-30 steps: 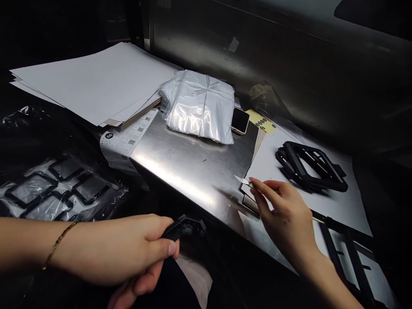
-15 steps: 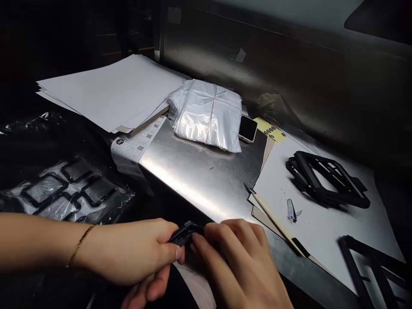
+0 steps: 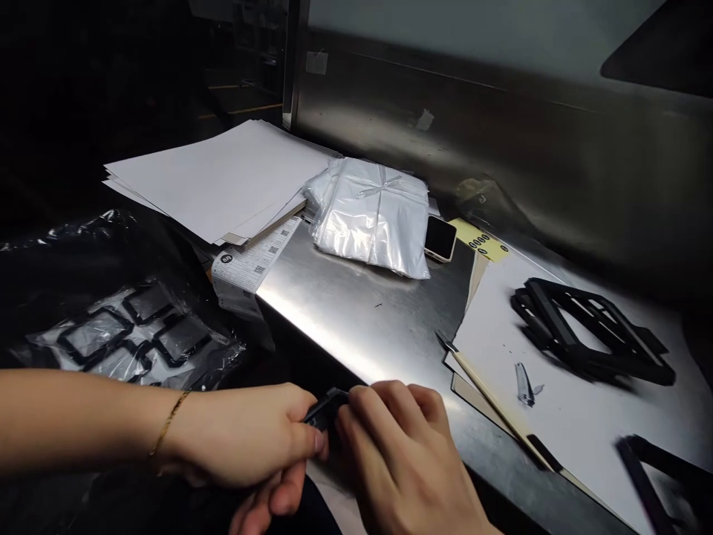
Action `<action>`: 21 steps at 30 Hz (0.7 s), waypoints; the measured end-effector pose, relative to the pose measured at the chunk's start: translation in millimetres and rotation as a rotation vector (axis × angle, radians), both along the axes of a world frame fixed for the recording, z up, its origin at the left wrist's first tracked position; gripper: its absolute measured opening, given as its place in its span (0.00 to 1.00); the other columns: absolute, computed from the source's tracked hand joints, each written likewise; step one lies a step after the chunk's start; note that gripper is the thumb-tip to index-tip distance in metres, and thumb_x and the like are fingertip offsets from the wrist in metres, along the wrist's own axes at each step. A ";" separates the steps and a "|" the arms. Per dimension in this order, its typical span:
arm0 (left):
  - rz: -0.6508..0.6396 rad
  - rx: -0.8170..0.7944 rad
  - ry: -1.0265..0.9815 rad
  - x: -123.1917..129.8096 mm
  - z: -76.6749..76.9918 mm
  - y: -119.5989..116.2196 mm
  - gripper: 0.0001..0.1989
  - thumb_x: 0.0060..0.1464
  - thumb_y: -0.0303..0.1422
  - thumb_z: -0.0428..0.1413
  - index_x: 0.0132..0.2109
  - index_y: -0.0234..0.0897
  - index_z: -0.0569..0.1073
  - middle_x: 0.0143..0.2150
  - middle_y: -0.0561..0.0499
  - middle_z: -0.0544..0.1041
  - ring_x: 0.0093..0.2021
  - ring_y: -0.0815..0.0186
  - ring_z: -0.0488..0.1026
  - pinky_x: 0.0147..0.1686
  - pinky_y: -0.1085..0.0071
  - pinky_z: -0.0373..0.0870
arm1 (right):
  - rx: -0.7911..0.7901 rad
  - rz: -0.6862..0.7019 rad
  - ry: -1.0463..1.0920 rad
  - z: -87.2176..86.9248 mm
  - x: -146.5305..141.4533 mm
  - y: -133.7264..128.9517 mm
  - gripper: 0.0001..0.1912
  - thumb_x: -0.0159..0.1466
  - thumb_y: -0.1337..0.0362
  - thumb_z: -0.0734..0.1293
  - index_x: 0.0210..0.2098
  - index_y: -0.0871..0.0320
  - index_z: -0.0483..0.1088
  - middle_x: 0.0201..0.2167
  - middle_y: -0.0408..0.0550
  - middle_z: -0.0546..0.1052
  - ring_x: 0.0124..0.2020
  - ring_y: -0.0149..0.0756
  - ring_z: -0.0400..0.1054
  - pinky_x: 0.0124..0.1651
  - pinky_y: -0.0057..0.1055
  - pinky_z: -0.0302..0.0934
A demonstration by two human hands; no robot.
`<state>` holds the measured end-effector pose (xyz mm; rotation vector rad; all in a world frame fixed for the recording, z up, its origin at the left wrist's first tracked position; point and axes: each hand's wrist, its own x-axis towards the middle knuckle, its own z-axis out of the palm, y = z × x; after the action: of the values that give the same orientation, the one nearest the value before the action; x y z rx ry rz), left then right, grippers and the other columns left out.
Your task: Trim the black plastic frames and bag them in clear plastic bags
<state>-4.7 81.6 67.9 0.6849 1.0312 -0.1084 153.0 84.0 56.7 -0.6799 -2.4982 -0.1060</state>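
My left hand [image 3: 261, 438] pinches one end of a black plastic frame piece [image 3: 326, 409] between thumb and fingers, just off the table's front edge. Curled over the other end of that piece is my right hand [image 3: 401, 453], its fingertips closed on it and mostly hidden. Most of the piece's shape is covered by the hands. To the right, stacked black plastic frames [image 3: 596, 327] lie on white board [image 3: 495, 312], and another black frame [image 3: 668, 475] sits at the lower right corner.
A craft knife [image 3: 495, 401] and nail clippers [image 3: 524, 384] lie on the board. Behind are a tied bundle of clear bags [image 3: 373, 215], a phone [image 3: 440, 238], yellow paper [image 3: 479, 239] and a stack of white sheets [image 3: 223, 178]. At left, a plastic bag [image 3: 139, 327] holds black frames.
The view has shifted, so the table's things appear lower and farther right. My right fingers have curled more closely over the black piece; my left hand keeps its pinch.
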 end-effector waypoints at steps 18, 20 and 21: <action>0.058 0.092 -0.179 -16.4 5.4 -10.0 0.11 0.58 0.28 0.32 0.32 0.38 0.55 0.11 0.64 0.61 0.05 0.77 0.55 0.06 0.85 0.51 | -0.120 -0.289 -0.063 -9.0 65.7 -13.3 0.11 0.60 0.59 0.58 0.42 0.50 0.67 0.30 0.47 0.70 0.32 0.37 0.66 0.29 0.31 0.62; 0.045 0.092 -0.158 -15.1 5.1 -8.5 0.13 0.58 0.29 0.33 0.29 0.37 0.57 0.10 0.62 0.61 0.05 0.77 0.55 0.06 0.85 0.50 | -0.179 -0.313 -0.093 -7.8 75.2 -17.2 0.14 0.60 0.59 0.59 0.45 0.52 0.65 0.32 0.47 0.71 0.31 0.34 0.67 0.27 0.26 0.64; 0.025 0.084 -0.136 -13.8 5.1 -7.3 0.15 0.59 0.31 0.33 0.26 0.36 0.57 0.09 0.61 0.60 0.05 0.76 0.55 0.06 0.84 0.50 | -0.195 -0.294 -0.102 -5.0 78.1 -19.0 0.14 0.60 0.59 0.59 0.46 0.53 0.65 0.32 0.46 0.72 0.30 0.33 0.67 0.26 0.25 0.64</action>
<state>-18.4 74.3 73.0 0.7452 0.9176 0.0035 231.1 65.0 51.7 -1.1474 -2.5098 -0.0041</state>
